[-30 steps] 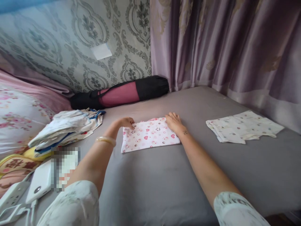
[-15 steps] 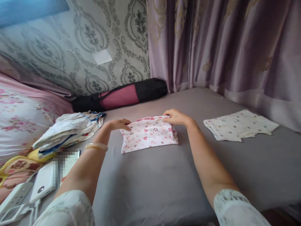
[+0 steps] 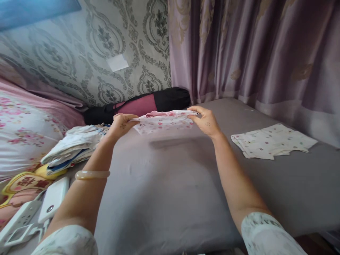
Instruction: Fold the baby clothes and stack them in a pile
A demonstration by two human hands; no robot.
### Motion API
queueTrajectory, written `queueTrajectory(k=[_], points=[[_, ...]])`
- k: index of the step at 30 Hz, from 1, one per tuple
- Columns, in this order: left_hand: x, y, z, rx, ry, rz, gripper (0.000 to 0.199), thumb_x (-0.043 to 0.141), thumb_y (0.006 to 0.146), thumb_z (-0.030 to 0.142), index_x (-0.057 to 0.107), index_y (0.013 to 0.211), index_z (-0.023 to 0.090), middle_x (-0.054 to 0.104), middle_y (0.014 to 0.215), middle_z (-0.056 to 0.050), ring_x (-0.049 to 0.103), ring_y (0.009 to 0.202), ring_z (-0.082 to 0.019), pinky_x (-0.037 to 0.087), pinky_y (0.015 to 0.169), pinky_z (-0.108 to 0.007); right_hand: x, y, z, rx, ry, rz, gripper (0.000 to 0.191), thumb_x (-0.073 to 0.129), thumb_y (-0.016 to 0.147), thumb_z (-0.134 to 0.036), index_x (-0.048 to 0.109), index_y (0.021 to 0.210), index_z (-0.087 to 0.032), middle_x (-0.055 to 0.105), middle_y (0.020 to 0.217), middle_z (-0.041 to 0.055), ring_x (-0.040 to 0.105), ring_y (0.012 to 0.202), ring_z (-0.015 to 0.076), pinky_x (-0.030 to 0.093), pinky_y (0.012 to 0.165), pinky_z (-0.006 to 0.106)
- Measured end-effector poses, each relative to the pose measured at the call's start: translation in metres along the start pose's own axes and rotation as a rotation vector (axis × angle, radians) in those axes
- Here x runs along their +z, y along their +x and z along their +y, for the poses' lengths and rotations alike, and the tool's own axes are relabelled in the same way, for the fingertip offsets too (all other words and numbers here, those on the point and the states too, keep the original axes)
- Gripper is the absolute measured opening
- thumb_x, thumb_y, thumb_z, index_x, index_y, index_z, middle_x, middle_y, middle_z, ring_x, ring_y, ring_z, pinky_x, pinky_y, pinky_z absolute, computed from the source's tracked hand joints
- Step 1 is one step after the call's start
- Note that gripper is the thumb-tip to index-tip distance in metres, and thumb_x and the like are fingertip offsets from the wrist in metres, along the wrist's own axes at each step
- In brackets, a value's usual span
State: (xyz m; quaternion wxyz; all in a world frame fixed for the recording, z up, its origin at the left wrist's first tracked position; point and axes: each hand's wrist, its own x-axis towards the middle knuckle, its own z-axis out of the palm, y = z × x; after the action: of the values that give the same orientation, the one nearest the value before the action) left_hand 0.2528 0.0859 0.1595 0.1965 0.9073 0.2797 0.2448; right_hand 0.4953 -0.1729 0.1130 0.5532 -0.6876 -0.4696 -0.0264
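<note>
Stretched between my two hands, a folded white garment with pink prints [image 3: 166, 122] hangs above the grey sheet, its shadow below. My left hand [image 3: 122, 123] pinches its left top corner between thumb and fingers. At the right top corner, my right hand [image 3: 204, 119] grips the cloth the same way. A pink inner layer shows along the upper edge. The garment's exact kind cannot be made out while folded. Lying flat to the right is a white garment with small coloured prints [image 3: 273, 141].
A pile of folded clothes [image 3: 75, 141] lies at the left beside a floral pillow [image 3: 21, 138]. Nearer are a white power bank [image 3: 54, 198] and a power strip [image 3: 22, 217]. A black and pink roll bag [image 3: 140, 104] rests along the wall, by the purple curtain [image 3: 239, 53].
Both hands have lifted the pink-printed garment off the sheet, up and away from me. Its front now hangs foreshortened and slightly blurred.
</note>
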Motion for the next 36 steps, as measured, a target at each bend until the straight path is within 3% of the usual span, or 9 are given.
queueTrajectory(k=[3,10,15,19,23,26,29,32,36], points=[[0.019,-0.019,-0.010,0.152,0.220,0.068,0.029,0.053,0.082,0.032,0.072,0.101,0.022,0.073,0.098,-0.006,0.062,0.100,-0.023,0.026,0.109,-0.045,-0.004,-0.003,0.006,-0.019,-0.057,-0.145,0.027,0.057,0.082,-0.019,0.070,0.105,-0.020,0.070,0.104,0.0013,0.062,0.096,0.0172,0.045,0.087,0.028],[0.073,-0.082,-0.054,0.269,0.308,-0.244,0.042,0.039,0.080,0.014,0.070,0.106,0.025,0.073,0.106,-0.006,0.064,0.101,-0.021,0.022,0.110,-0.049,0.005,-0.011,0.040,0.174,-0.179,-0.824,0.032,0.056,0.067,-0.006,0.074,0.091,-0.018,0.072,0.088,-0.0006,0.063,0.082,0.0148,0.044,0.074,0.021],[0.082,-0.108,-0.068,0.313,0.347,-0.275,0.061,0.038,0.071,0.006,0.063,0.122,0.027,0.064,0.128,-0.005,0.056,0.120,-0.022,0.027,0.108,-0.048,0.009,-0.011,0.041,0.231,-0.244,-0.977,0.036,0.059,0.063,-0.007,0.076,0.092,-0.020,0.073,0.087,-0.0010,0.063,0.083,0.0160,0.044,0.071,0.020],[0.080,-0.121,-0.072,0.262,0.364,-0.309,0.072,0.038,0.066,0.005,0.055,0.133,0.024,0.054,0.141,-0.006,0.047,0.131,-0.023,0.031,0.108,-0.047,0.006,-0.011,0.034,0.312,-0.291,-1.103,0.035,0.069,0.063,-0.015,0.077,0.095,-0.023,0.074,0.098,0.0006,0.064,0.090,0.0181,0.045,0.073,0.021],[0.075,-0.127,-0.077,0.206,0.335,-0.438,0.079,0.036,0.064,0.003,0.048,0.140,0.023,0.045,0.148,-0.006,0.042,0.135,-0.022,0.028,0.112,-0.049,0.007,-0.013,0.033,0.314,-0.204,-1.050,0.023,0.068,0.075,-0.033,0.077,0.090,-0.019,0.074,0.094,0.0032,0.065,0.088,0.0184,0.046,0.076,0.023],[0.069,-0.118,-0.076,0.182,0.312,-0.502,0.078,0.036,0.063,0.002,0.051,0.137,0.023,0.049,0.146,-0.004,0.042,0.136,-0.022,0.029,0.113,-0.048,0.019,-0.013,0.034,0.289,-0.268,-0.832,0.030,0.051,0.088,-0.033,0.074,0.092,-0.015,0.074,0.090,0.0060,0.066,0.082,0.0183,0.047,0.074,0.025],[0.068,-0.101,-0.065,0.167,0.292,-0.488,0.071,0.035,0.066,0.002,0.058,0.130,0.022,0.057,0.137,-0.004,0.048,0.131,-0.021,0.035,0.111,-0.041,0.041,-0.016,0.034,0.225,-0.443,-0.566,0.035,0.041,0.094,-0.027,0.068,0.112,-0.016,0.070,0.111,0.0099,0.064,0.101,0.0216,0.046,0.085,0.029],[0.083,-0.081,-0.046,0.122,0.286,-0.336,0.062,0.032,0.078,0.005,0.053,0.134,0.019,0.059,0.134,-0.006,0.055,0.123,-0.018,0.040,0.106,-0.032,0.068,-0.025,0.034,0.142,-0.583,-0.454,0.045,0.034,0.097,-0.026,0.050,0.137,-0.013,0.051,0.142,0.0136,0.044,0.132,0.0236,0.033,0.107,0.036],[0.124,-0.066,-0.021,0.122,0.373,-0.253,0.049,0.028,0.096,0.026,0.043,0.142,0.018,0.046,0.147,-0.009,0.038,0.138,-0.022,0.028,0.115,-0.040,0.100,-0.042,0.033,0.070,-0.684,-0.545,0.054,0.026,0.100,-0.034,0.038,0.146,-0.009,0.031,0.155,0.0138,0.020,0.146,0.0247,0.012,0.118,0.046]])
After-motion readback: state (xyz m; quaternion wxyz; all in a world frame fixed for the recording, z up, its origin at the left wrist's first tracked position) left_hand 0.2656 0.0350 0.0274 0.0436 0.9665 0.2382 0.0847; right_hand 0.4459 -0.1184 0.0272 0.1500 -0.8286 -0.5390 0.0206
